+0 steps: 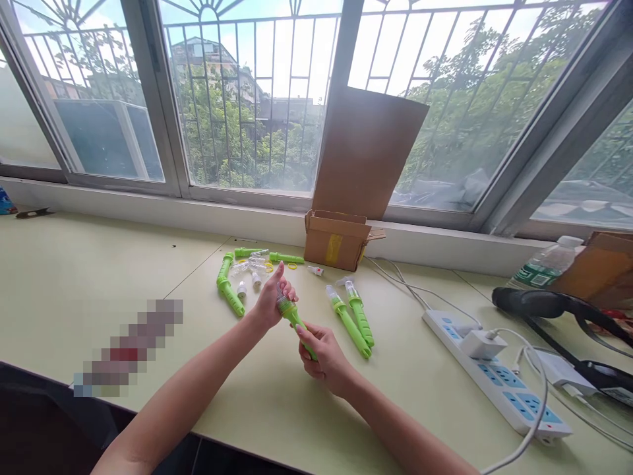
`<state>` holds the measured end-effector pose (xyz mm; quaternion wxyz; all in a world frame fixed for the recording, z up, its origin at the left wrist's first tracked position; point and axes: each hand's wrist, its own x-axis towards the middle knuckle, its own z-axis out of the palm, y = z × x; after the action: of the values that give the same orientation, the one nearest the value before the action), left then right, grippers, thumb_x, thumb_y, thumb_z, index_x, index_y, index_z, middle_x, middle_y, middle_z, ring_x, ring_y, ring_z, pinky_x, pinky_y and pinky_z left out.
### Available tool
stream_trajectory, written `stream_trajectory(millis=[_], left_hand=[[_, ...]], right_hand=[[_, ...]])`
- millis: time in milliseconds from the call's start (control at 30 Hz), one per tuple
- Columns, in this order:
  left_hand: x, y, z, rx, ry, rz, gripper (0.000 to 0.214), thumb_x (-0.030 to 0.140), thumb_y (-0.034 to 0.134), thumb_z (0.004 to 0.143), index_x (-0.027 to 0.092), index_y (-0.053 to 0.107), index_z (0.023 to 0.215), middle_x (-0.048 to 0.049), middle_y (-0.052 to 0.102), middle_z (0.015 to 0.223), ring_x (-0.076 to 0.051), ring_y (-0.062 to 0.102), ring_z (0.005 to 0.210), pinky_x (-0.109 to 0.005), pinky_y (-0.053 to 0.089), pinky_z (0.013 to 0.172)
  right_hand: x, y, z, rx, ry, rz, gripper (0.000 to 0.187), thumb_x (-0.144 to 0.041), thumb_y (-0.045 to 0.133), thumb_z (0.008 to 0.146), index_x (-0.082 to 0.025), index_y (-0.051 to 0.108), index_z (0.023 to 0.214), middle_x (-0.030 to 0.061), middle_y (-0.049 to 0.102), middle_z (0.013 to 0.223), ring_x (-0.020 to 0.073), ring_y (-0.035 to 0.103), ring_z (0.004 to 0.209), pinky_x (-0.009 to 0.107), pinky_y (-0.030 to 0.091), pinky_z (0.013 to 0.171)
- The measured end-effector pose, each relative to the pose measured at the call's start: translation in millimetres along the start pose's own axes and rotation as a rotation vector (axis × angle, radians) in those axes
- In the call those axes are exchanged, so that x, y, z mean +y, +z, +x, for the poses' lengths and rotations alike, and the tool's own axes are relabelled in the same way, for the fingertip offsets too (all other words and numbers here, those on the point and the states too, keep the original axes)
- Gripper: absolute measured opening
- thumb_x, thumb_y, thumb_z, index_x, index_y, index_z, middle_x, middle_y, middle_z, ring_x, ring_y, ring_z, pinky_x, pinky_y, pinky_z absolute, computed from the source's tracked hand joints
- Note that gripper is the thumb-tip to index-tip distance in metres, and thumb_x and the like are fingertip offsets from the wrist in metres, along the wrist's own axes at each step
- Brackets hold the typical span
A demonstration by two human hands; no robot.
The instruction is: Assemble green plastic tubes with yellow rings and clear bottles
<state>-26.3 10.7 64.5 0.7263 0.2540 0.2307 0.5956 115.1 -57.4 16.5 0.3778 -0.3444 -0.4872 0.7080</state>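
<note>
Over the pale green table I hold a green plastic tool with a clear cap at its upper end. My right hand is wrapped round the lower part of its handle. The fingers of my left hand pinch the clear top end. Two like green tools lie side by side just right of my hands. Further green handles, clear caps and small yellow rings lie scattered behind my left hand.
A small open cardboard box stands by the window sill with a cardboard sheet leaning behind it. A white power strip with a charger and cables lies at the right, beside a black device and a water bottle.
</note>
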Motion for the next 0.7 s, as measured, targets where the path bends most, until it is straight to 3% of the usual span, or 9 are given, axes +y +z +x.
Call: stream_trajectory(millis=[167,267,367,500,700], left_hand=[[1.8,-1.4,-0.5,-0.107,-0.018,-0.027,0.055,0.056,0.066,0.075,0.018,0.036,0.049,0.0060,0.035,0.039,-0.009,0.038,0.038,-0.024,0.037,0.045],[4.0,-4.2,-1.1,-0.211,-0.035,-0.044,0.053,0.053,0.063,0.078,0.018,0.037,0.049,0.0059,0.035,0.040,-0.009,0.039,0.039,-0.024,0.038,0.047],[3.3,-6.7,-1.2,-0.240,-0.044,-0.029,0.051,0.055,0.062,0.078,0.017,0.040,0.051,0.0059,0.037,0.042,-0.009,0.041,0.041,-0.024,0.040,0.050],[-3.8,-6.9,0.6,-0.094,-0.004,0.027,0.047,0.058,0.067,0.072,0.017,0.047,0.058,0.0040,0.048,0.050,-0.011,0.051,0.049,-0.026,0.044,0.056],[-9.6,-6.2,2.8,0.059,0.034,-0.034,0.056,0.062,0.068,0.068,0.018,0.040,0.049,0.0040,0.044,0.042,-0.011,0.047,0.043,-0.028,0.045,0.055]], right_hand=[[-7.4,-1.7,-5.1,-0.098,0.149,0.154,0.036,-0.050,0.059,0.084,-0.022,0.052,0.105,-0.0115,0.034,0.051,0.0026,0.015,0.037,0.016,0.009,0.034],[-6.2,0.7,-6.0,-0.111,0.118,0.090,0.036,-0.051,0.056,0.085,-0.022,0.052,0.105,-0.0112,0.035,0.052,0.0031,0.015,0.036,0.017,0.010,0.034],[1.0,1.9,-2.9,0.000,-0.044,-0.170,0.038,-0.056,0.051,0.086,-0.020,0.054,0.097,-0.0093,0.040,0.051,0.0047,0.023,0.034,0.019,0.016,0.034],[7.2,-6.4,3.6,0.242,-0.348,-0.649,0.033,-0.050,0.051,0.087,-0.018,0.057,0.081,-0.0028,0.049,0.058,0.0105,0.043,0.048,0.023,0.032,0.048],[4.8,-19.4,6.9,0.396,-0.437,-1.136,0.022,-0.036,0.047,0.089,-0.022,0.061,0.099,0.0045,0.063,0.076,0.0186,0.053,0.066,0.026,0.029,0.057]])
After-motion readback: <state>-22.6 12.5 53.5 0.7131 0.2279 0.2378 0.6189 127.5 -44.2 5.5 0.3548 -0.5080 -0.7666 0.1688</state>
